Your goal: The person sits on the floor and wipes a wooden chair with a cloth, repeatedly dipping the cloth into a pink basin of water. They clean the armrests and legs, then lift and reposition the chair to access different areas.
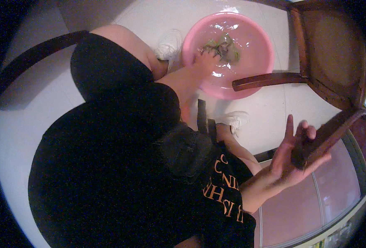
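Observation:
My left hand [208,61] reaches down into a pink plastic basin [271,66] of water. Its spread fingers meet the near edge of a crumpled green and greyish thing [228,49], leafy or cloth-like, lying in the water. Whether the fingers pinch it cannot be made out. Lower right, my right hand [282,166] is palm up around the end of a brown wooden chair arm [332,136]. The wood lies across the palm, with fingertips showing on its far side. Part of that hand is hidden behind it.
The wooden chair [335,49] stands right of the basin, its other arm [269,81] jutting over the rim. White shoes [169,46] flank the basin's near side on a pale tiled floor [263,124]. A pink-panelled cabinet [290,204] is lower right. A dark curved bar [37,55] is at left.

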The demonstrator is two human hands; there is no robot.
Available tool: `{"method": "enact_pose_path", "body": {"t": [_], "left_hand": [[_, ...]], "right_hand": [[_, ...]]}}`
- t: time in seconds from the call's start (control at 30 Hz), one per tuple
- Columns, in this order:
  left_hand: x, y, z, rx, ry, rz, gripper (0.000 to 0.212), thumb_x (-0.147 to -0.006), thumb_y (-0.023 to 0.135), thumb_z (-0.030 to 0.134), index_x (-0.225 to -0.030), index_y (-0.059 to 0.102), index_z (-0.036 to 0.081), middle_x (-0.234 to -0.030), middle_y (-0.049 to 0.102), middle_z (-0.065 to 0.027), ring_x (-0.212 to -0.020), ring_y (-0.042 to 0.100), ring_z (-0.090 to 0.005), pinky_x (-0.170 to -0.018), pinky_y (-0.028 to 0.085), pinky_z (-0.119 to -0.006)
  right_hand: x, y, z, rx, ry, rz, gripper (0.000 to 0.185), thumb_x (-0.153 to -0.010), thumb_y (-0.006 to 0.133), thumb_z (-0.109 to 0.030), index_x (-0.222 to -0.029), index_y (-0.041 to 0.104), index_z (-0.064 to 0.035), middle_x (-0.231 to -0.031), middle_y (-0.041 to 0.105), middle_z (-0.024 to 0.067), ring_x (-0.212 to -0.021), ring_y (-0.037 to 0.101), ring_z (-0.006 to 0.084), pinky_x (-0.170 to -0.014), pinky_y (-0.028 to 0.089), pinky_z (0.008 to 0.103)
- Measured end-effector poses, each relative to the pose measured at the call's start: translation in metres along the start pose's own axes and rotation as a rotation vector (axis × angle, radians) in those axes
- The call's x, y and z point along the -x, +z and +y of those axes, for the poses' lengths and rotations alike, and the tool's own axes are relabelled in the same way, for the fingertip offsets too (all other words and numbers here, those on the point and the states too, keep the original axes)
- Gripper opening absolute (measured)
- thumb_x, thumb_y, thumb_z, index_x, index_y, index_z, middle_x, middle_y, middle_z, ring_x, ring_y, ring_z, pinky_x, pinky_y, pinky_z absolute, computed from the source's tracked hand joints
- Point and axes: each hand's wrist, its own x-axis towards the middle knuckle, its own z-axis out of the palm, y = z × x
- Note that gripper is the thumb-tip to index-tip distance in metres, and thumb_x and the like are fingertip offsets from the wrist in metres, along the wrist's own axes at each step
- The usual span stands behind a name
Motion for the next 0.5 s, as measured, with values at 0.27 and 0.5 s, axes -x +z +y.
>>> {"method": "enact_pose_path", "body": {"t": [0.27,0.5], "left_hand": [[-0.051,-0.069,0.026,0.059,-0.109,-0.279,0.022,-0.074,0.051,0.02,-0.089,0.067,0.014,-0.094,0.063,-0.0142,-0.089,0.06,-0.0246,-0.081,0.039,-0.044],[-0.049,-0.054,0.047,1.749,-0.565,-0.473,0.024,-0.078,0.049,0.024,-0.091,0.059,0.005,-0.09,0.06,-0.0125,-0.086,0.059,-0.0272,-0.072,0.045,-0.046]], "right_hand": [[-0.009,0.005,-0.001,0.061,-0.032,0.012,0.061,-0.085,0.044,-0.048,-0.132,0.03,-0.0119,-0.089,0.052,0.007,-0.097,0.047,0.0272,-0.098,0.017,0.0584],[-0.009,-0.003,0.0,-0.018,0.002,-0.076,0.054,-0.087,0.043,-0.045,-0.133,0.031,-0.0185,-0.093,0.053,0.0087,-0.097,0.047,0.0287,-0.098,0.019,0.0583]]}}
